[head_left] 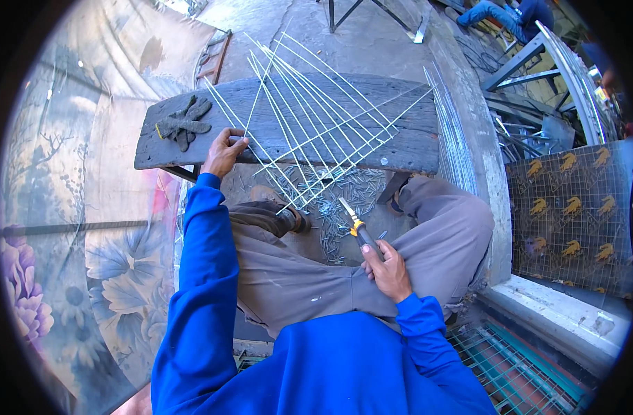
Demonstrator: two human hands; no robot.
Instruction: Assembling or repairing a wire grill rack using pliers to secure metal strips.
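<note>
My left hand [223,153] is drawn nearly closed, thumb and fingertips pinching the pale wire grid [335,167] along its left side. The grid lies slantwise across the dark wooden table [414,142], its near corner reaching past the near edge, over the floor between my feet, and some of its long wires running beyond the far edge. My right hand [389,270] is curled around the black-and-yellow handles of the pliers [358,226], holding them over the gap between my knees; their tip points far and a little left, near the grid but apart from it.

On the left end of the table sits a pair of dark gloves [183,124]. Short wire offcuts [361,185] litter the floor below. Just beyond the table's right end runs a row of long thin rods [456,142]. A flower-printed cloth [115,207] hangs to my left, and far right a person in blue trousers [493,15] sits low.
</note>
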